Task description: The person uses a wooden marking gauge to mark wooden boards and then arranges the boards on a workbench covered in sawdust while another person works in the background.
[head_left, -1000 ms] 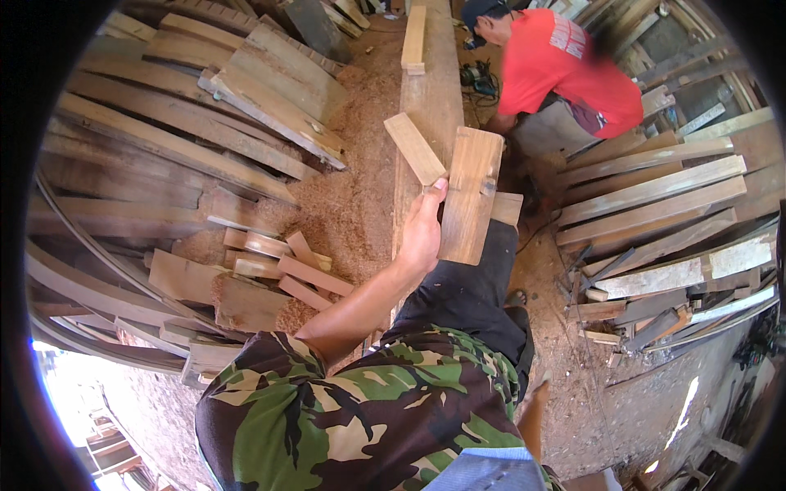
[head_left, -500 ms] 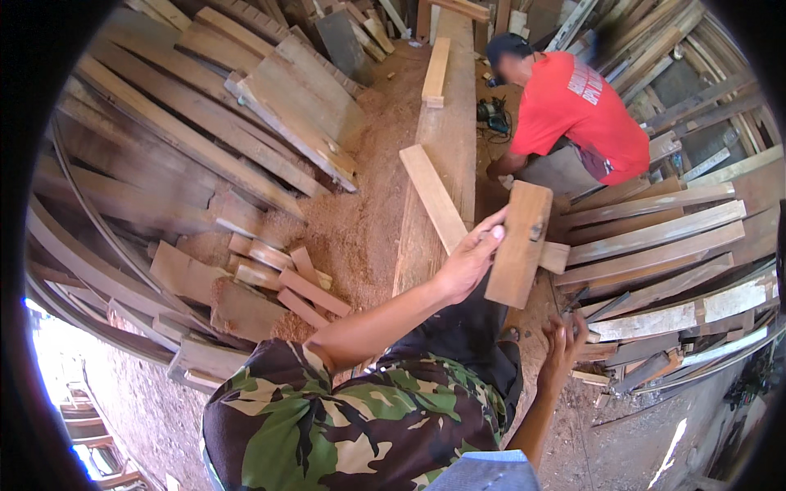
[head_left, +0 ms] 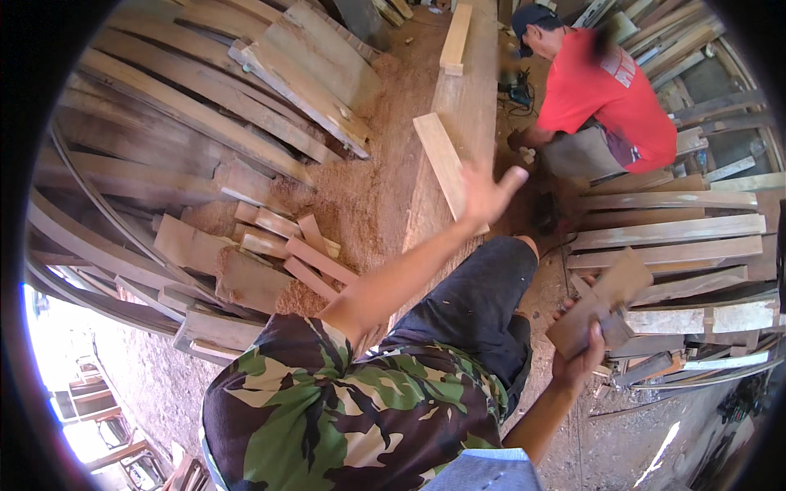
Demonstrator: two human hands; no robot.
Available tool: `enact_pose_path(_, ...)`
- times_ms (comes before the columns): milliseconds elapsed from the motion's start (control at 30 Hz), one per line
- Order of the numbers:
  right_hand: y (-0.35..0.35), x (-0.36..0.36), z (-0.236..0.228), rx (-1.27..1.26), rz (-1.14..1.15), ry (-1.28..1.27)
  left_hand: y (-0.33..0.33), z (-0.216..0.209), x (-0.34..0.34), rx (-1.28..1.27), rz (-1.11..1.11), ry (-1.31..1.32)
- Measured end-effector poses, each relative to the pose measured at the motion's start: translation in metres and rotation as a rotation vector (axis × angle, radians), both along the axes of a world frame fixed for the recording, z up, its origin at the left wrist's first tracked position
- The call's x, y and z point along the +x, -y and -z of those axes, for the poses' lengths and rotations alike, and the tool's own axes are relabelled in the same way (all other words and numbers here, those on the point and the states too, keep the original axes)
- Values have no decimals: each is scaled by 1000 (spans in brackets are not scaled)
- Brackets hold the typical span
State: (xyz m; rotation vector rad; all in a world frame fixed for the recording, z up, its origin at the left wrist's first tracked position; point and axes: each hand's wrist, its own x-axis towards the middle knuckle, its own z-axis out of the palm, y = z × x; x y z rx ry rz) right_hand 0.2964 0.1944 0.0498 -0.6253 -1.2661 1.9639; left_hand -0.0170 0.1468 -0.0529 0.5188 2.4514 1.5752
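Clamping the wooden block (head_left: 618, 285) between fingers and thumb of the right hand (head_left: 579, 360); probably stiff and light, best held by its edges. Holding left hand (head_left: 486, 198) splayed, empty, with pale strip (head_left: 438, 150) behind fingers.

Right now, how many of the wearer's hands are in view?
2. Left hand: open, over the pale strip on the plank, contact unclear. Right hand: lower right, gripping the wooden block, which partly hides it.
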Motion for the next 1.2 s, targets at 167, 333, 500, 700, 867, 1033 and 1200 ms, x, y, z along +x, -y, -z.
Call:
enact_pose_path(167, -58, 56, 16, 60, 139, 91, 3, 87, -80, -665, -446, 126)
enact_pose_path(333, -132, 64, 80, -123, 151, 283, -11, 95, -80, -777, -499, 12)
enact_pose_path(500, -176, 45, 103, -234, 109, 364, 44, 44, -50, -34, 13, 344)
enact_pose_path(700, -221, 84, 98, -340, 73, 452, 34, -9, -16, 129, 276, 387)
enact_pose_path(867, -256, 120, 113, -377, 101, 589, 33, -48, 42, 93, 323, 567)
enact_pose_path(1033, -271, 130, 136, -473, 79, 698, 70, -36, 110, 43, 397, 783)
enact_pose_path(1200, -262, 153, 178, -469, -23, 782, 127, 11, 181, -32, 365, 698)
